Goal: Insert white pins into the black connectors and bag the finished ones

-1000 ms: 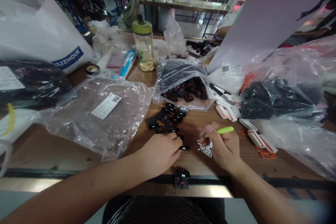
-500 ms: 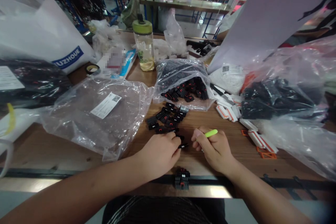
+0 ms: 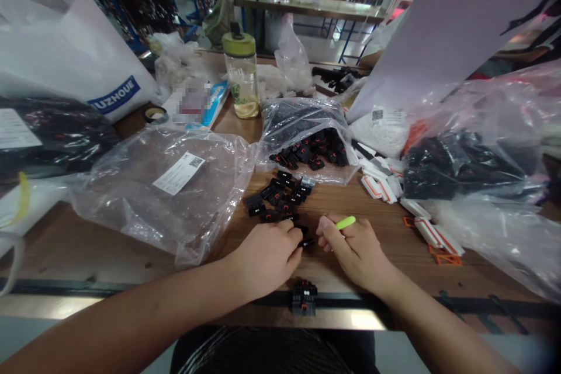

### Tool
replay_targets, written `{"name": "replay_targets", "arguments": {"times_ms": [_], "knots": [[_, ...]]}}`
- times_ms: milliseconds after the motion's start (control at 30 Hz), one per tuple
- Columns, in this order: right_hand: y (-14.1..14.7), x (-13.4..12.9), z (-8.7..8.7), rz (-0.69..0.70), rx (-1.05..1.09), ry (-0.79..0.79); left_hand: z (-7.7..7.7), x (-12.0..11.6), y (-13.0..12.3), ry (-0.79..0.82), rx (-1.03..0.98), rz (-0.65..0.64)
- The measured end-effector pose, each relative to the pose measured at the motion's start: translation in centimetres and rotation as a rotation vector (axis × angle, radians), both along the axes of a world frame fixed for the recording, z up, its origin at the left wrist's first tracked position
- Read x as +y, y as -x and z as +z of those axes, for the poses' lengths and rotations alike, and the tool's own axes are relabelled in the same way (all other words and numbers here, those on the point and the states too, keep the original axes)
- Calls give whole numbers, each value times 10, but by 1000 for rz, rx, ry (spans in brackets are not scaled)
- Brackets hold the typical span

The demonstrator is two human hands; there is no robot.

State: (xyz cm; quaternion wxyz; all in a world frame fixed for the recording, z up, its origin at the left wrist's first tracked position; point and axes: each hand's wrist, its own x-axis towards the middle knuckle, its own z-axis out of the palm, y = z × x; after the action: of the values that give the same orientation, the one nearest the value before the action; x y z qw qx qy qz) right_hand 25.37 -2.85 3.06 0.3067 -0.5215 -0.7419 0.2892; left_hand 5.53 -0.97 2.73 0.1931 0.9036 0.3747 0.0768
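My left hand (image 3: 274,254) is closed on a small black plastic connector (image 3: 308,242), whose end sticks out past the fingertips. To its right, my right hand (image 3: 353,245) is closed around a slim tool with a bright yellow-green handle (image 3: 346,222); the tool's tip is hidden by the fingers. A small gap parts the two hands. Just beyond my left hand lies a loose pile of black connectors (image 3: 276,196), some with orange-red clips. Nearer my body, a few more connectors (image 3: 304,299) sit together at the table's front edge.
An open clear bag of connectors (image 3: 307,140) lies behind the pile. A flattened clear bag with a label (image 3: 170,187) covers the left side. A water bottle (image 3: 241,76) stands at the back. White pieces with red stripes (image 3: 436,234) and filled bags (image 3: 473,163) lie to the right.
My right hand, with the yellow-green-handled tool, has moved slightly left, closer to the connector. My left hand has hardly moved.
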Motion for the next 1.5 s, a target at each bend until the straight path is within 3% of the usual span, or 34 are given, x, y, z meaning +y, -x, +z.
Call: {"name": "replay_targets", "arguments": {"times_ms": [367, 800, 1033, 1500], "knots": [[-3, -5, -2, -61, 101, -56, 1, 0, 0, 8, -7, 10], [2, -2, 1, 11, -51, -44, 0, 0, 1, -15, -19, 1], [-2, -6, -5, -45, 122, -20, 2, 0, 1, 10, -6, 3], [0, -6, -7, -20, 59, -48, 0, 0, 1, -9, -5, 11]]}}
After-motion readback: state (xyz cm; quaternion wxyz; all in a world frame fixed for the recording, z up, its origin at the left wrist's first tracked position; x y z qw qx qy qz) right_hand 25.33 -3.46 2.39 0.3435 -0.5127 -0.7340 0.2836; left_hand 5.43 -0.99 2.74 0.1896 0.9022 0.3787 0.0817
